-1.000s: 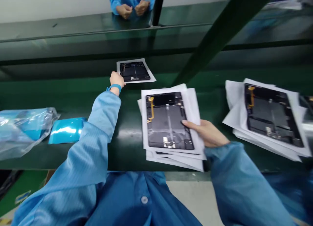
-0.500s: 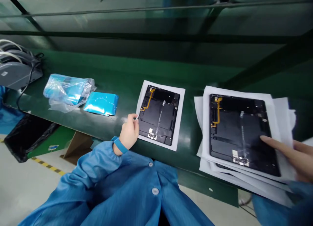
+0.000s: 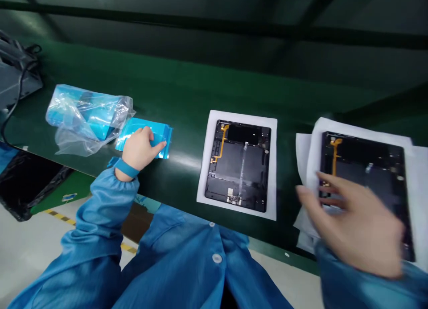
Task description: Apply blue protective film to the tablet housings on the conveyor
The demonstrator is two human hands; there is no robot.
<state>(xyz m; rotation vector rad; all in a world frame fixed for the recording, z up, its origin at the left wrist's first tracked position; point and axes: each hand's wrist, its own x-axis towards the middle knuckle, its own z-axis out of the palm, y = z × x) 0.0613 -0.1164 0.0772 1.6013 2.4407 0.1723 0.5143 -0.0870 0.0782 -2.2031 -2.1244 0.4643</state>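
Note:
My left hand [image 3: 139, 147] rests on a small stack of shiny blue film pieces [image 3: 163, 137], its thumb apart from the curled forefinger; the other fingertips are hidden. My right hand [image 3: 354, 220] is blurred by motion, thumb and fingers apart, above the stack of tablet housings on the right. It hides part of the top tablet housing [image 3: 371, 157], which lies on white foam sheets [image 3: 361, 128]. Between my hands, another opened tablet housing [image 3: 230, 166] with an orange flex cable lies on a white foam sheet [image 3: 272, 166].
A clear plastic bag of blue film packs [image 3: 90, 115] lies left of the small stack. Grey equipment with a black cable [image 3: 18, 86] stands at the far left of the green bench [image 3: 180, 88]. Below the front edge sits a black-lined bin [image 3: 33, 179].
My left hand has left the middle foam sheet's edge and moved left onto the blue film stack. My right hand has come leftward from the right stack's edge. The view has shifted.

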